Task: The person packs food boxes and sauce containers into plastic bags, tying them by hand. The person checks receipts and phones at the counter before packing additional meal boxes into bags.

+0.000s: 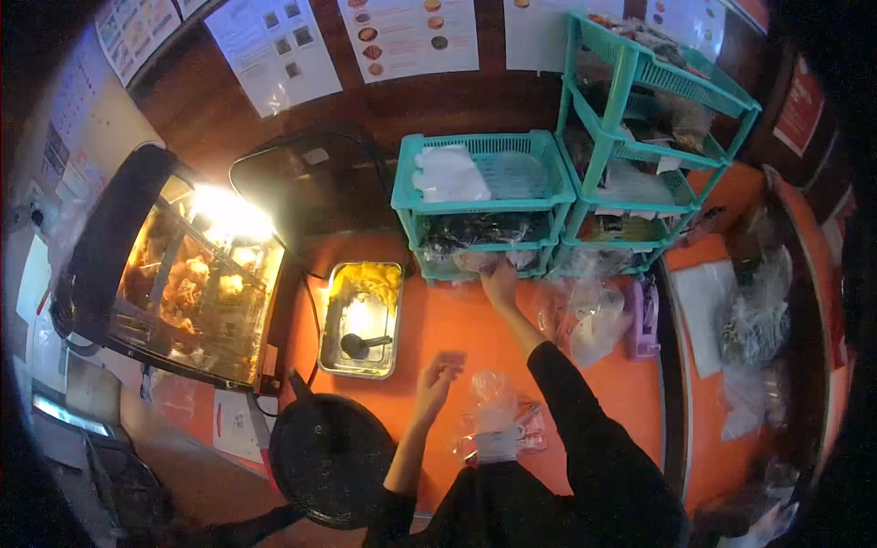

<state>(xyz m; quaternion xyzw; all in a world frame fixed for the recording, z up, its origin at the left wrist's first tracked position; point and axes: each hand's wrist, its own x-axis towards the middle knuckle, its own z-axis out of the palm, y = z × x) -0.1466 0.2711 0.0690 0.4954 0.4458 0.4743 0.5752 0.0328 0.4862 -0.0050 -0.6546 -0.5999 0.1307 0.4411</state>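
Observation:
My right hand [498, 279] reaches to the bottom tier of a teal plastic rack [484, 205], at a clear plastic bag [470, 260] lying there. Its fingertips are partly hidden, so I cannot tell whether they grip anything. Over the orange counter, my left hand [440, 376] hovers with nothing in it, its fingers apart and slightly blurred. To its left is a metal tray [359, 320] with yellow food at the far end and a black scoop [364, 343] inside. Close to my body, a clear plastic bag with red-and-white packets [530, 429] lies on the counter.
A lit glass warming cabinet [196, 279] with food stands at left. Nearer sits a round black tray [333, 457]. A taller teal rack [639, 173] with several tiers, clear plastic bags [589, 320] and a purple holder [645, 320] are at right. White bags [449, 173] lie on the top tier.

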